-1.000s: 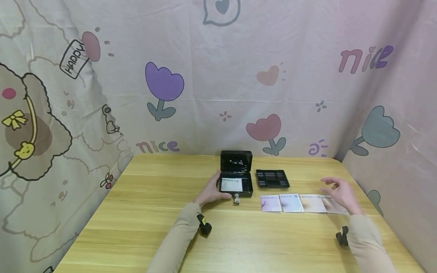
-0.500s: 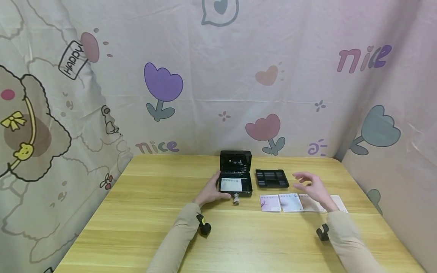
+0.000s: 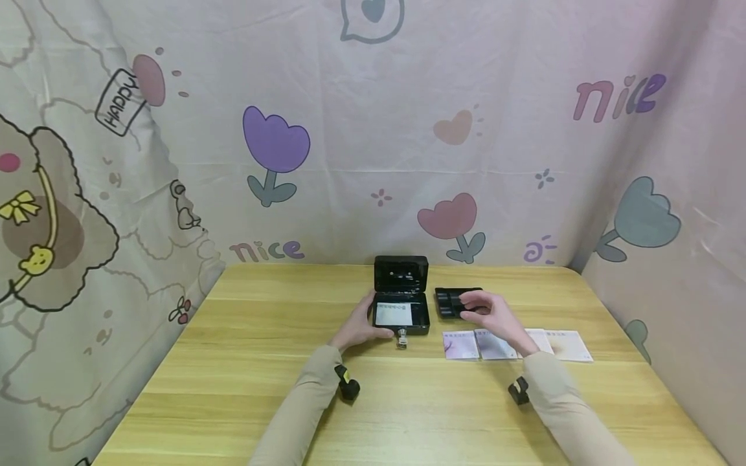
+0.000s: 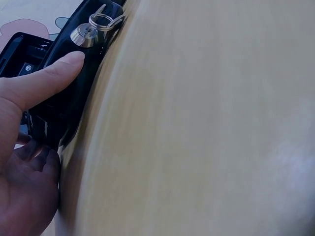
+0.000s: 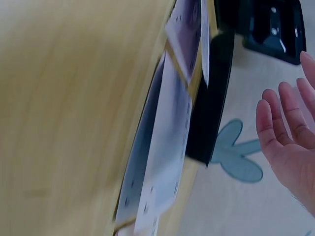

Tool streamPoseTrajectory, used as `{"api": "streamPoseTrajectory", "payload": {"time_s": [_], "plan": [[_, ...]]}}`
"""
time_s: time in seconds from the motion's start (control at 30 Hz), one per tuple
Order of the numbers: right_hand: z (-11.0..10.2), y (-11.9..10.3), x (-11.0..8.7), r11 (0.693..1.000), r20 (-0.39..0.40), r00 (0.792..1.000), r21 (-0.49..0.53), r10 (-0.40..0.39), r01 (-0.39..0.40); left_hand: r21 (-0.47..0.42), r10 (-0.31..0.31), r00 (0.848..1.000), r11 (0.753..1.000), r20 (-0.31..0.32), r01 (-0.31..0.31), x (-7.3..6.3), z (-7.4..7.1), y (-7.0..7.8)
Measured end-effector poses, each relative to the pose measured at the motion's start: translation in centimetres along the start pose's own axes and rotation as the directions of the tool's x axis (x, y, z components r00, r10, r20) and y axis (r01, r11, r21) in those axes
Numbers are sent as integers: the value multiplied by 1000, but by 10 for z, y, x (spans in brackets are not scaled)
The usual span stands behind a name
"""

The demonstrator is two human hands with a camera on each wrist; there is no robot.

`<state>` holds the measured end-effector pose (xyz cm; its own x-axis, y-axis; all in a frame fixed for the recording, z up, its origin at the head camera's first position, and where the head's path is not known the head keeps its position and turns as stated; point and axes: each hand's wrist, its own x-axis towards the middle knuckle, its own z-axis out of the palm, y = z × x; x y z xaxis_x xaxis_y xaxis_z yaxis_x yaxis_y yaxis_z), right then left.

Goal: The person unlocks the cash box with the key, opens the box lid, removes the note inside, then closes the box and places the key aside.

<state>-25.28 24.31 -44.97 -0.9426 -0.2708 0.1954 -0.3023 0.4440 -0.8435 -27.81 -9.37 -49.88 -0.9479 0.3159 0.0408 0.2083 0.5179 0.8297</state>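
Observation:
A small black cash box point(image 3: 419, 329) stands on the table with its lid point(image 3: 401, 274) up. A pale printed paper point(image 3: 392, 314) lies inside it. My left hand point(image 3: 357, 323) grips the box's left side; in the left wrist view the thumb point(image 4: 69, 63) lies along the front, close to the silver lock point(image 4: 84, 35), where a key ring hangs. My right hand point(image 3: 494, 314), fingers loosely bent and holding nothing, is over the right part of a black compartment tray point(image 3: 447, 304), hiding some of it. Its spread fingers point(image 5: 266, 125) show in the right wrist view.
Several folded pastel papers lie in a row right of the box, among them a purple one point(image 3: 460, 346), a blue one point(image 3: 494, 345) and a cream one point(image 3: 571, 347). My right forearm crosses over the row. A patterned cloth point(image 3: 338, 142) hangs behind the wooden table point(image 3: 280, 298).
My right hand has moved left, from above the right end of the paper row to above the tray. The left hand stays on the box.

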Motion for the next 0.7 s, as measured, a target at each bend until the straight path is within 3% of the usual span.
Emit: {"api": "streamPoseTrajectory", "payload": {"time_s": [0.7], "plan": [[51,-27,28,996,104,993,80,-51,42,6,20,1000,1000,-9,-20,0,0,-2]]}}
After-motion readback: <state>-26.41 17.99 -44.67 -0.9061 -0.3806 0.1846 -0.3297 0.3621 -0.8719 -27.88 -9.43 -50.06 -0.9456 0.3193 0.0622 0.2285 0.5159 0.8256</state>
